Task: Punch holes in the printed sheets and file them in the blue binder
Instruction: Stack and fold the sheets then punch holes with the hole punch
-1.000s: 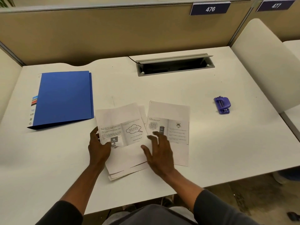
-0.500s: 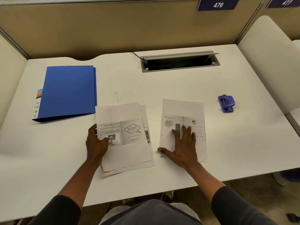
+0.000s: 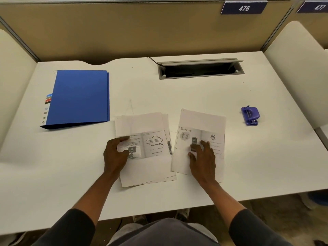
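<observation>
A closed blue binder [image 3: 78, 97] lies at the left of the white desk [image 3: 195, 96]. In front of me a small stack of printed sheets [image 3: 147, 126] lies fanned, and my left hand [image 3: 115, 155] rests on its left edge with the thumb over the print. A single printed sheet [image 3: 202, 121] lies apart to the right of the stack. My right hand [image 3: 202, 158] presses flat on that sheet, fingers spread. A purple hole punch [image 3: 249, 115] sits alone further right, out of reach of both hands.
A grey cable hatch [image 3: 200, 69] stands open at the back middle of the desk, with a black cable beside it. Beige partitions close the back and both sides. The desk's front edge runs just above my lap.
My right hand slid the single sheet away from the stack to the right, opening a gap between them. My left hand stayed on the stack's left edge.
</observation>
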